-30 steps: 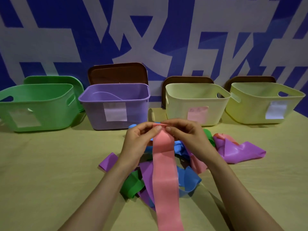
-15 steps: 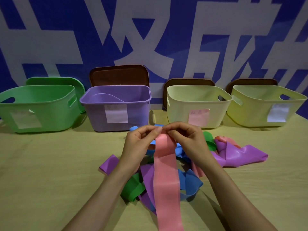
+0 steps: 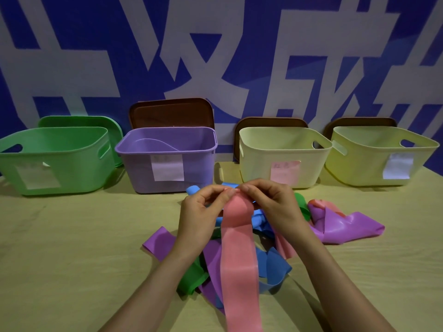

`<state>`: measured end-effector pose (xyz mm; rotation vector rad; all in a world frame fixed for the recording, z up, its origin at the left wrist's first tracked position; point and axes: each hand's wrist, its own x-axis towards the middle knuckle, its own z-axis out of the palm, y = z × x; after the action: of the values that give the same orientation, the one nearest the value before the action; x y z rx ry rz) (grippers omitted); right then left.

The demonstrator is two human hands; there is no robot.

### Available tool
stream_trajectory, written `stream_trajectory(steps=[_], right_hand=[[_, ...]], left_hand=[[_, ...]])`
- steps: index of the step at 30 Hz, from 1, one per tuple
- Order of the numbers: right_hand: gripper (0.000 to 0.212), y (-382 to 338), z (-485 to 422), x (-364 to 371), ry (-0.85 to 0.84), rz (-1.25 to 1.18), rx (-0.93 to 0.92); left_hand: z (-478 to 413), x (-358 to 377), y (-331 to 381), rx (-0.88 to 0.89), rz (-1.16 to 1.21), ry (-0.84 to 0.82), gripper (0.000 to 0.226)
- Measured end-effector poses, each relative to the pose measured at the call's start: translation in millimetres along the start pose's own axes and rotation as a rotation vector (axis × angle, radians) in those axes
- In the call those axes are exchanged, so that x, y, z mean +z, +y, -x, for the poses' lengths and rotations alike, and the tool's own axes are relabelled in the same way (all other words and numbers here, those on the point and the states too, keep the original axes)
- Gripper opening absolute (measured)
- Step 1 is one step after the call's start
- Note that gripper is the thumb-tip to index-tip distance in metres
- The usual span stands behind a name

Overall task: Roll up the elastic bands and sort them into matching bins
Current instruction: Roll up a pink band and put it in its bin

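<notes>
Hands: my left hand [image 3: 199, 212], right hand [image 3: 273, 204] pinch far end of one long pink elastic band [image 3: 239, 259]; four plastic bins far: green [image 3: 55, 161], purple [image 3: 141, 168], cream [image 3: 259, 161], yellow [image 3: 359, 164].

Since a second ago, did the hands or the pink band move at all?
Hardly anything. The left hand and right hand keep pinching the top end of the pink band, in the same spot above the pile of bands. Everything sits a touch lower in the picture, bins included, so that is likely the camera tipping, not the things moving. The band's long tail and the bins stayed put.
</notes>
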<state>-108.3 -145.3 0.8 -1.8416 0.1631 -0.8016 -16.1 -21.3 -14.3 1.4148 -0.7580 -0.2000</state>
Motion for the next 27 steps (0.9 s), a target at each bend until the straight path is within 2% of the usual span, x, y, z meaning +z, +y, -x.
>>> stream_trajectory(steps=[5,13,19,27], right_hand=[[0.024,0.8,2.1,-1.0,0.021,0.116,-0.056],[0.02,-0.1,3.2,-2.4,0.006,0.094,-0.084],[0.024,-1.4,2.3,-3.6,0.026,0.003,-0.042],[0.02,-0.8,1.6,-2.9,0.04,-0.143,0.07]], left_hand=[[-0.3,-1.2,0.0,0.004,-0.043,-0.019,0.006],[-0.9,-2.5,-0.2,0.036,-0.048,-0.048,0.007],[-0.9,-1.8,-0.6,0.032,0.0,-0.07,0.011],[-0.3,-1.5,-0.4,-0.036,0.133,-0.095,0.018]])
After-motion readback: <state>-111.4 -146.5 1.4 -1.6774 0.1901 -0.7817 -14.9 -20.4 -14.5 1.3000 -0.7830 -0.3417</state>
